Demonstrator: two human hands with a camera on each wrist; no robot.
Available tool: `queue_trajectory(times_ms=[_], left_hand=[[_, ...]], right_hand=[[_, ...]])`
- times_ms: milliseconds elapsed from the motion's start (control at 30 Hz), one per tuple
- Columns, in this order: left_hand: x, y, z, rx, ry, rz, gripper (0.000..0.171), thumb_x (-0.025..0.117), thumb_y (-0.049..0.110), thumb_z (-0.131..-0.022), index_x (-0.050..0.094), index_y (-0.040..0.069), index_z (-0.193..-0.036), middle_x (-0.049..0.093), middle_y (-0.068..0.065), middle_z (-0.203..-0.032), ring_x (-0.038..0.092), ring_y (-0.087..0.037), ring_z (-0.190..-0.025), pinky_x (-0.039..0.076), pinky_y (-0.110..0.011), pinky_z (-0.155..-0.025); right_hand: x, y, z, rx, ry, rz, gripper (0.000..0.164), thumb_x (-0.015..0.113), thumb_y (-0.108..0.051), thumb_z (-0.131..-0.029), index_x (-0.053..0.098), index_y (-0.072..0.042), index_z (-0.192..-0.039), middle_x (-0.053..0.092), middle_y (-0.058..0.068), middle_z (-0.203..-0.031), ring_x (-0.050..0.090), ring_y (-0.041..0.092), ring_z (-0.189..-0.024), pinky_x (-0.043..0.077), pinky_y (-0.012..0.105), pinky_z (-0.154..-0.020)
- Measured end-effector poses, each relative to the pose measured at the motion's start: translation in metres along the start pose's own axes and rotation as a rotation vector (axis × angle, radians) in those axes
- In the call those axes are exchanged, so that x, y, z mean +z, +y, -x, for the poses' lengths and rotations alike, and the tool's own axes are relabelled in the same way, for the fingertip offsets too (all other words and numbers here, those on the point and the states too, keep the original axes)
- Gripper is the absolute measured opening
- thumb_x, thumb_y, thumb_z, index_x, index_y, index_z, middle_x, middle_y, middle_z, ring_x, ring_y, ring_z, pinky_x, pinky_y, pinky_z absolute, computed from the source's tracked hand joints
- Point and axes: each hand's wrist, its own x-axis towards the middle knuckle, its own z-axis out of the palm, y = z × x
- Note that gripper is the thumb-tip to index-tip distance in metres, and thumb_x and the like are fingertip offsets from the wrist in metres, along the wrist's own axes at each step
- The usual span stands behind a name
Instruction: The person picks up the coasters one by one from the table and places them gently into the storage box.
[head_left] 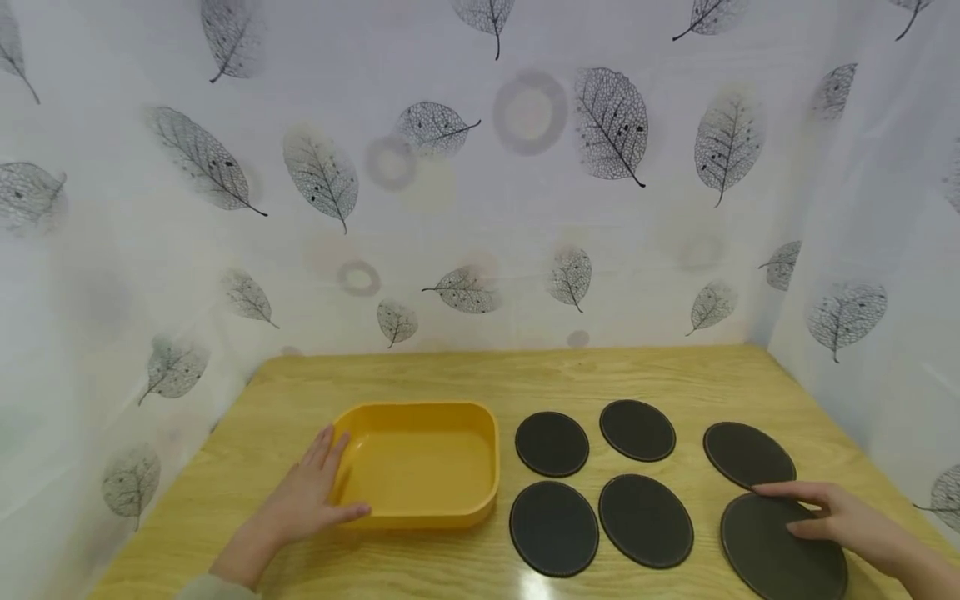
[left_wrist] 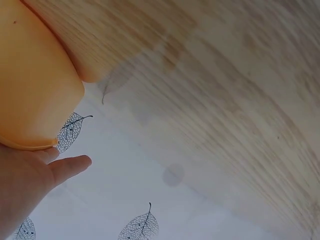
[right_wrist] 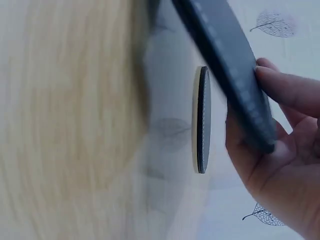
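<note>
A yellow rectangular tray [head_left: 420, 522] with raised walls stands left of centre on the table. My left hand [head_left: 303, 492] rests at its left rim with fingers spread, the thumb along the near corner. In the left wrist view, the tray's wall [left_wrist: 40, 75] hides most of the fingers. My right hand [head_left: 847, 525] pinches a black round coaster [head_left: 780, 546] with a stitched edge, thumb on its upper face. The right wrist view shows this coaster [right_wrist: 227, 65] tilted and raised off the wooden surface. Just beyond it lies another black coaster [head_left: 750, 454].
Several more black coasters lie between the tray and my right hand, including a near one [head_left: 553, 528] and a far one [head_left: 637, 430]. The wooden table [head_left: 600, 371] meets a white leaf-print curtain [head_left: 480, 208] at the back and on both sides.
</note>
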Motion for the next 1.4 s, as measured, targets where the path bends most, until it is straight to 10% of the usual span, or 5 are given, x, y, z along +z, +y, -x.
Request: queue_trajectory(times_ms=[167, 367, 667, 1033, 1400], left_hand=[[0.001, 0.002, 0.0, -0.013, -0.016, 0.007, 0.098, 0.06, 0.057, -0.072, 0.022, -0.008, -0.134, 0.014, -0.035, -0.137, 0.017, -0.047, -0.124, 0.031, -0.061, -0.085], [0.001, 0.003, 0.0, -0.011, -0.011, -0.013, 0.098, 0.06, 0.057, -0.072, 0.023, -0.009, -0.134, 0.015, -0.035, -0.136, 0.018, -0.046, -0.124, 0.032, -0.06, -0.085], [-0.002, 0.001, 0.0, -0.016, -0.012, -0.011, 0.099, 0.059, 0.058, -0.072, 0.021, -0.009, -0.135, 0.014, -0.034, -0.137, 0.017, -0.046, -0.125, 0.031, -0.06, -0.086], [0.0, 0.004, 0.002, -0.04, -0.017, -0.002, 0.098, 0.059, 0.058, -0.072, 0.021, -0.006, -0.136, 0.013, -0.032, -0.138, 0.017, -0.044, -0.125, 0.028, -0.066, -0.083], [-0.001, 0.002, 0.001, -0.027, -0.022, -0.027, 0.097, 0.056, 0.06, -0.073, 0.018, -0.001, -0.138, 0.014, -0.031, -0.139, 0.017, -0.044, -0.125, 0.021, -0.07, -0.082]], right_hand=[[0.001, -0.001, 0.003, -0.005, 0.034, -0.139, 0.043, 0.046, 0.002, -0.088, 0.048, -0.012, -0.129, 0.041, -0.034, -0.112, 0.034, -0.022, -0.095, 0.048, 0.029, -0.072], [0.007, -0.007, -0.004, -0.041, 0.069, -0.374, 0.05, 0.038, 0.003, -0.092, 0.051, -0.033, -0.124, 0.039, -0.033, -0.111, 0.057, 0.012, -0.097, 0.048, 0.034, -0.076], [0.034, -0.03, -0.037, -0.168, 0.094, -0.662, 0.051, 0.035, 0.008, -0.091, 0.058, -0.03, -0.117, 0.055, -0.011, -0.112, 0.057, 0.017, -0.098, 0.049, 0.031, -0.075], [0.078, -0.067, -0.086, -0.109, 0.312, -0.649, 0.042, 0.051, 0.005, -0.085, 0.062, -0.03, -0.106, 0.054, -0.011, -0.105, 0.06, 0.018, -0.09, 0.049, 0.028, -0.072], [0.116, -0.094, -0.137, -0.14, 0.296, -0.701, 0.042, 0.053, 0.006, -0.083, 0.061, -0.028, -0.106, 0.051, -0.004, -0.11, 0.061, 0.019, -0.088, 0.05, 0.027, -0.07]])
